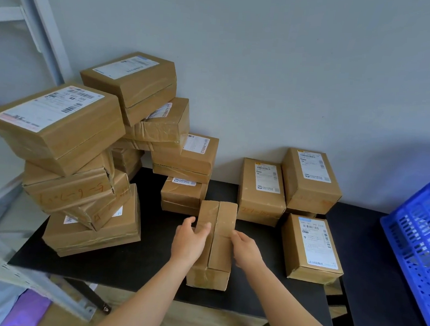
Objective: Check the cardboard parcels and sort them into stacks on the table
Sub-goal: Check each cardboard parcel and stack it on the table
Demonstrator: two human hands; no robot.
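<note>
Grey wall (267, 77); black tabletop (149, 268) below. Left: leaning parcel stacks (79, 178), lower boxes partly hidden, handwriting illegible. Centre, near front edge: plain parcel (215, 242), taped seam up, no label visible; whether it rests on the tabletop cannot be told. Left grip (190, 238) curls over its left edge; right grip (247, 250) clasps its right edge. Right: labelled parcels (310, 247), print unreadable. Blue crate (419, 230) cut off by frame.

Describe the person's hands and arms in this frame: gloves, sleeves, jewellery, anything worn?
The left hand and right hand are bare: no gloves, and no rings show on the fingers. The left forearm and right forearm are bare too, with no sleeve, watch or bracelet in view down to the frame's edge.
</note>
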